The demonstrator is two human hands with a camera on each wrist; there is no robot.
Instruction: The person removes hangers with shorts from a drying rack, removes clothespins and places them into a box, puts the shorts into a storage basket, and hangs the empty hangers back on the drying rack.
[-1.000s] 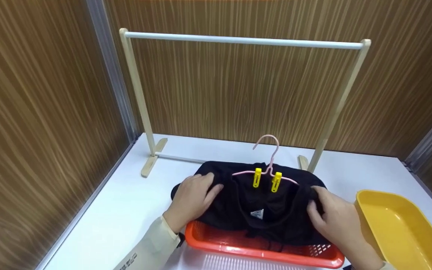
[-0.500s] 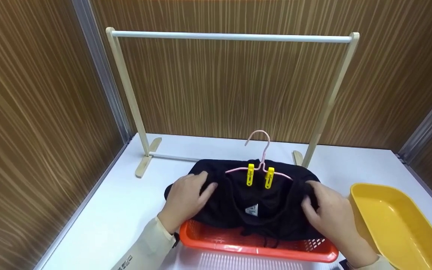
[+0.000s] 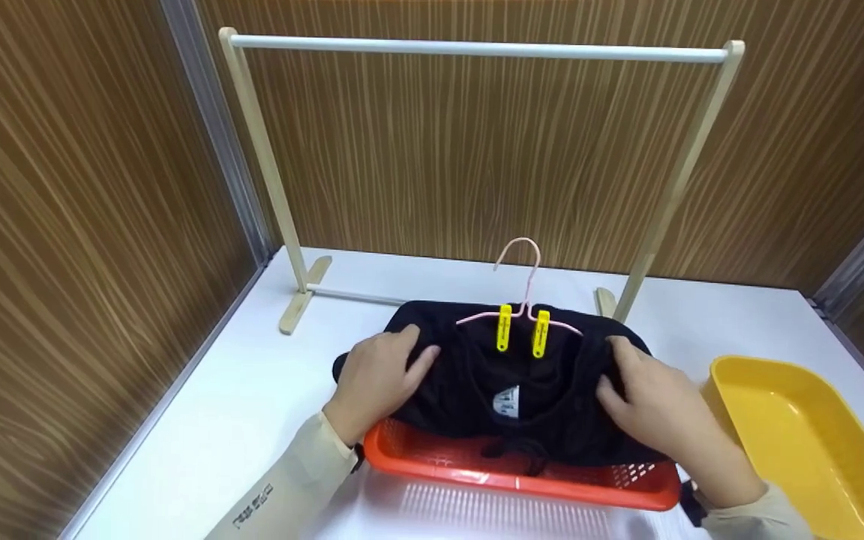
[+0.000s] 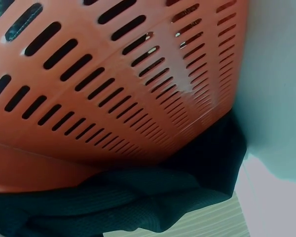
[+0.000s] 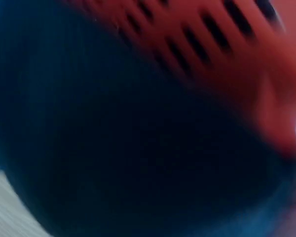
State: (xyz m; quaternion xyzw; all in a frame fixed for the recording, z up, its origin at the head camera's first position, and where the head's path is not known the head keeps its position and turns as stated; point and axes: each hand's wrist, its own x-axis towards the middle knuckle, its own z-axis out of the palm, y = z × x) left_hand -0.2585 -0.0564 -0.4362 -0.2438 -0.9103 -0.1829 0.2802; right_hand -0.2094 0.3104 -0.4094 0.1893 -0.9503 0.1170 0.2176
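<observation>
A black garment (image 3: 432,401) with a wide opening, a white label inside and a dark cord at its front lies over the red basket (image 3: 469,476). My left hand (image 3: 379,375) grips its left side, the thumb on top of the cloth. On the opposite side my right hand (image 3: 653,394) holds a fold between thumb and fingers. The pink hanger (image 3: 528,285) lies across the opening, hook up, its ends against or under the cloth. Two yellow clips (image 3: 504,328) sit on its bar. The left wrist view shows black cloth (image 4: 138,197) beside the slotted basket; the right wrist view is blurred.
Behind the garment stands a wooden rack with a white top rail (image 3: 477,48) and wooden feet (image 3: 304,296). A yellow tray (image 3: 799,427) is at the right on the white table (image 3: 252,420). Wood-grain panels (image 3: 477,172) enclose the back and sides.
The head view has shifted, so the whole scene sits slightly higher. Both hands keep their places on the garment, with small shifts in the cloth at the opening and the cord.
</observation>
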